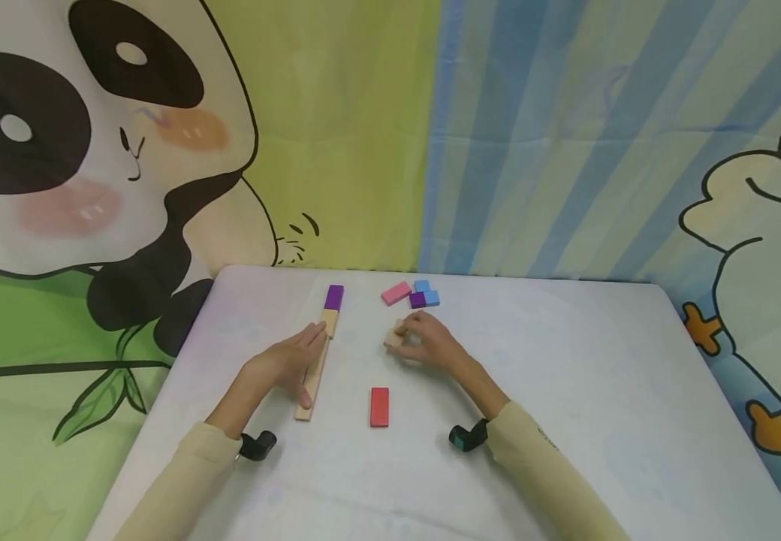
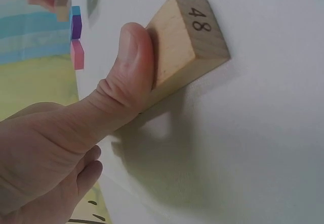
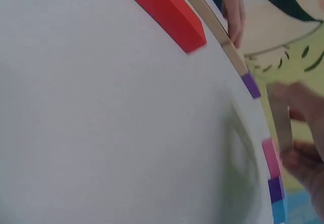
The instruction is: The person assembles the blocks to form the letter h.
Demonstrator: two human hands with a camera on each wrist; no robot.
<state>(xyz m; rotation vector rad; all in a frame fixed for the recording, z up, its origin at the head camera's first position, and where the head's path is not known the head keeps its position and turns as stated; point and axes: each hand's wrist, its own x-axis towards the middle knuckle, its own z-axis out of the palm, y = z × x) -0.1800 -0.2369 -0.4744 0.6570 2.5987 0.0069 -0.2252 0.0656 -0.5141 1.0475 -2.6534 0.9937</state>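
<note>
1. Left hand (image 1: 289, 361): mine, laid along the left side of a row of blocks, fingers extended and not curled round anything. My thumb rests on the near part, my fingertips beside the seam farther up.
2. Row: a long plain wooden block (image 1: 315, 379) lies nearest me, followed end to end by a shorter plain block (image 1: 330, 323) and, at the far end, a purple block (image 1: 334, 297). The left wrist view shows "48" marked on the near end face of the long one.
3. Right hand (image 1: 434, 343): mine, pinching a small plain wooden block (image 1: 394, 335) between thumb and fingers, to the right of the row. The right wrist view shows this block raised off the table (image 1: 566, 376), slightly blurred.
4. Red block (image 1: 380, 407): lying flat between my forearms, well apart from the row.
5. Far cluster, beyond my right hand: a pink block (image 1: 396, 293) set at a slant, just beside a small purple block (image 1: 417, 300) and two light blue blocks (image 1: 432, 298).
6. Backdrop: a printed cloth with a panda (image 1: 134, 135) at left.
</note>
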